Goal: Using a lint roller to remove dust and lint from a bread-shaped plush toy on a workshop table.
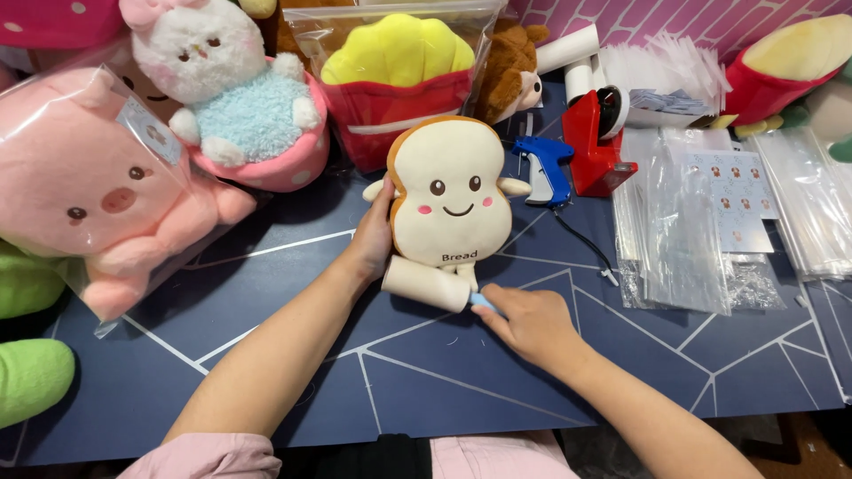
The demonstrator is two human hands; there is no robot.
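The toast plush point(450, 191) looks soft and light; the left hand point(374, 238) grips its edge. The right hand point(525, 321) clasps the lint roller point(428, 284) by its blue handle.

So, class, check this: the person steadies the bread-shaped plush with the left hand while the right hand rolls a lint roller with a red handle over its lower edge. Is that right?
Not quite. The head view shows the lint roller has a light blue handle, not red. The rest holds: the left hand steadies the bread-shaped plush and the right hand works the roller at its lower edge.
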